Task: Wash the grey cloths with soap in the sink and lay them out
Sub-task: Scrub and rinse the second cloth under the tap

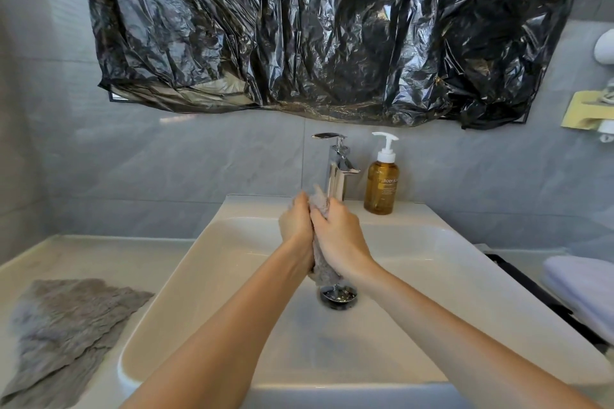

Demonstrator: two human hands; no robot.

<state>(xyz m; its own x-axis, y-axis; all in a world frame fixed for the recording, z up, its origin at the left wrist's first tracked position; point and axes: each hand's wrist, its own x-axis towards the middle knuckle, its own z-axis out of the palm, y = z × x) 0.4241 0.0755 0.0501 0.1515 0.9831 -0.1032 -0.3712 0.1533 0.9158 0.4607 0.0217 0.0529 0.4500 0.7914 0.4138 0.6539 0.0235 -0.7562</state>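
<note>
Over the white sink point(415, 259) my left hand point(294, 226) and my right hand point(337, 236) grip a bunched grey cloth point(324, 271) between them. Its top end sticks up by the fingers and its lower end hangs just above the chrome drain point(339, 295). A second grey cloth point(63, 319) lies spread flat on the white counter at the left. An amber soap pump bottle point(382, 181) stands on the sink's back ledge, right of the chrome tap point(337, 166).
Black plastic sheeting point(332, 26) covers the wall above the tap. A folded pale lilac towel point(584, 285) lies on the right, beside a dark frame edge. A yellow wall holder point(586, 111) hangs at the far right.
</note>
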